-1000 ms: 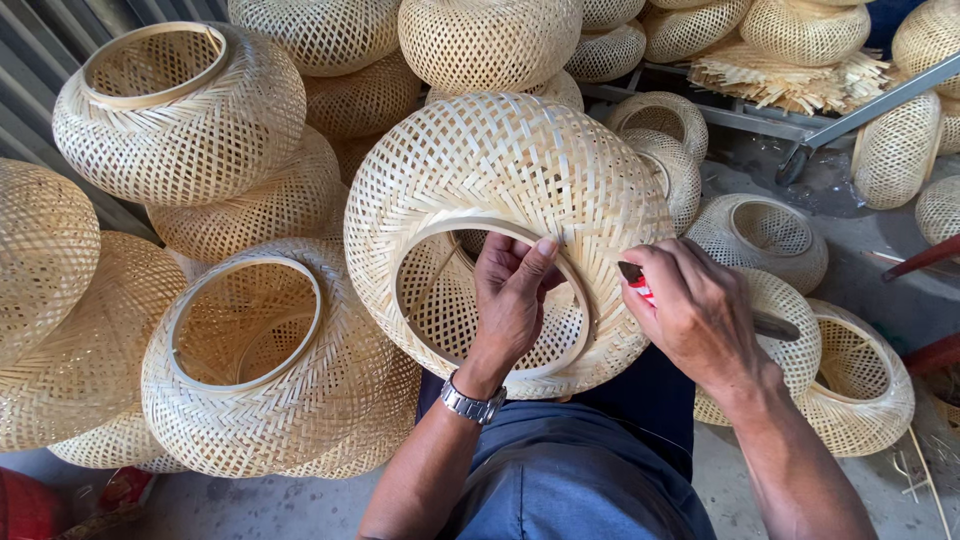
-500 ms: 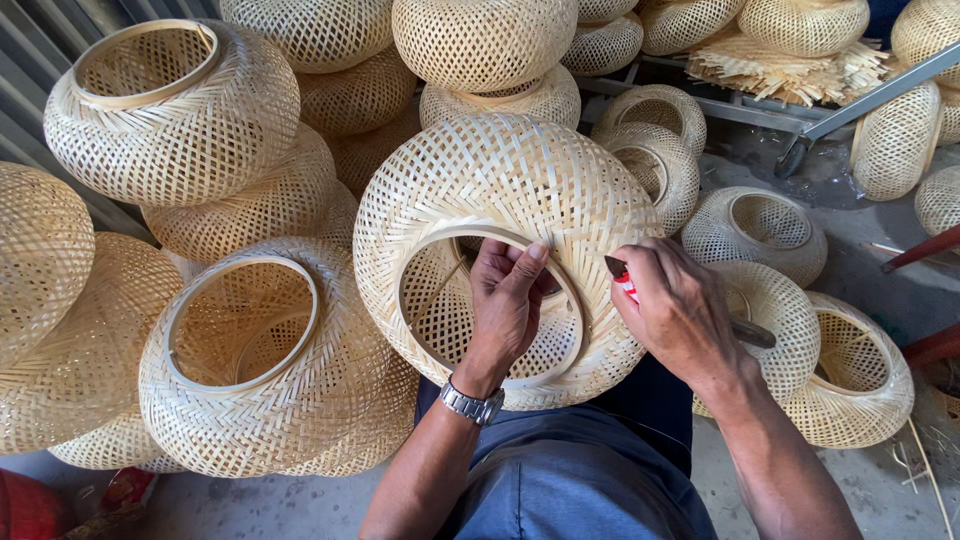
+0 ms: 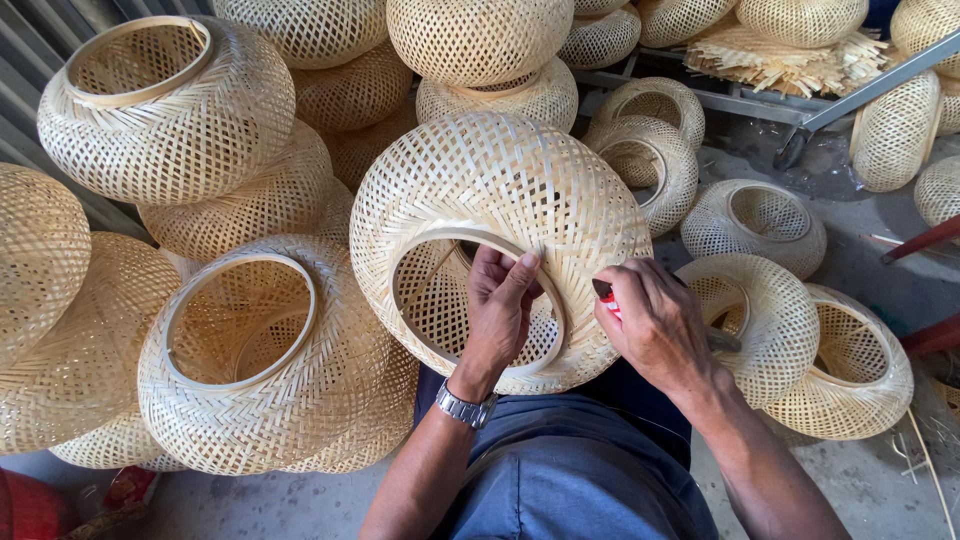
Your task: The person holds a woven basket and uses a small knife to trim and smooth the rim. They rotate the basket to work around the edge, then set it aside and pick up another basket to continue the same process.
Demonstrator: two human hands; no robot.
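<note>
A round woven bamboo lampshade (image 3: 500, 235) is being held over the lap, directly under both hands, with its ringed opening (image 3: 478, 305) being turned toward the wearer and slightly downward; the axis through that opening is therefore running from the lap away and upward, while the widest girth is lying crosswise, left to right. The left hand (image 3: 502, 305) is being hooked over the rim, fingers curled inside and thumb pressed on the outer weave. The right hand (image 3: 655, 325) is being closed around a small red-handled tool (image 3: 608, 300), its tip set at the rim's right edge. As a judgement, the rim is best being steadied close to the tool and the shade rotated rather than the wrist. More woven shades (image 3: 250, 360) are being stacked left of the left hand and beyond the right.
</note>
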